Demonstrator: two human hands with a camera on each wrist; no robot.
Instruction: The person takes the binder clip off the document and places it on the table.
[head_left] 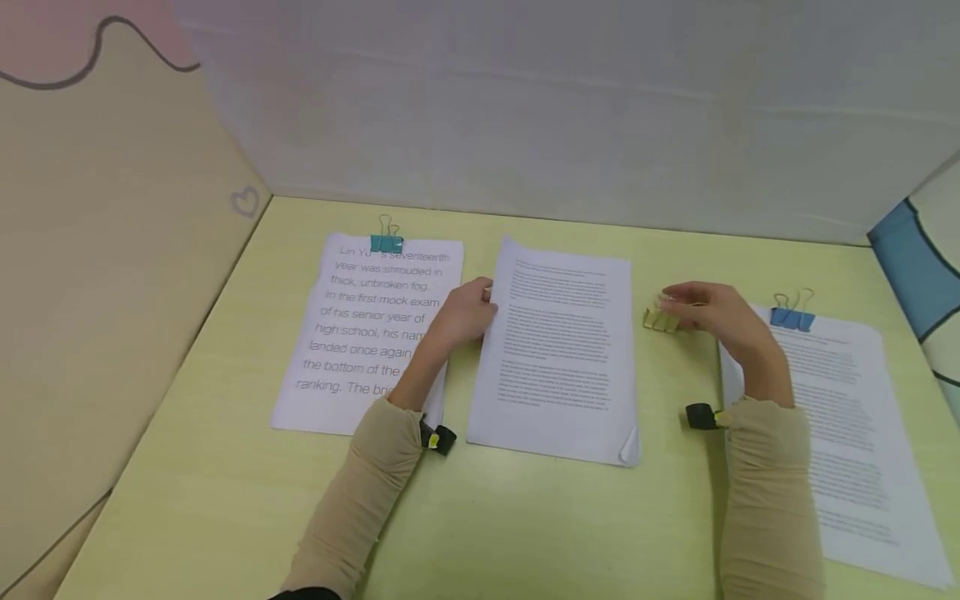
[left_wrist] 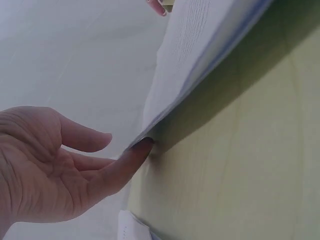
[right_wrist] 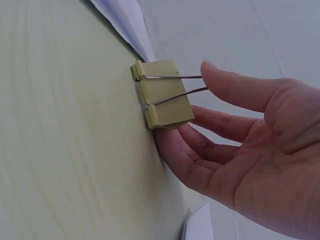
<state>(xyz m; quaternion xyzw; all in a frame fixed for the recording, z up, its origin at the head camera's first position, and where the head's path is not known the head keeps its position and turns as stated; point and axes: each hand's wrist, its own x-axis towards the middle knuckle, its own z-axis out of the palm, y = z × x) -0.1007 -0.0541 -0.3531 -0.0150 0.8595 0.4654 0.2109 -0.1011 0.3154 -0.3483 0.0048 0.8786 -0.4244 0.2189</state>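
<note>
R grip (head_left: 722, 321) pinches a small yellow-green metal binder clip (right_wrist: 167, 112): thumb on the ends of its thin wire handle (right_wrist: 192, 77), fingers curled in on the far side. Can't tell how far the clip's mouth is parted. L grip (head_left: 467, 312) isn't pinching: thumb & fingers apart, a fingertip under the long edge of a stack of white printed paper sheets (head_left: 562, 350), which lies btwn the grips.

Step looks like clipping that stack, prob. at its far edge. To do it well: get both wire handles btwn R thumb & fingers, squeeze fully so the mouth gapes before it meets paper, keep it square to the edge, then ease off slowly. L thumb should come down on top so sheets don't slide. Even up the edges 1st; the turned-up corner (head_left: 628, 448), nearer than R grip & left of it, wants flattening.

Left of L grip: white large-print stack (head_left: 360, 333) w/ teal binder clip (head_left: 386, 243). Right of R grip: white small-print stack (head_left: 862, 433) w/ blue binder clip (head_left: 792, 318). All on the pale yellow-green counter (head_left: 540, 525).
</note>
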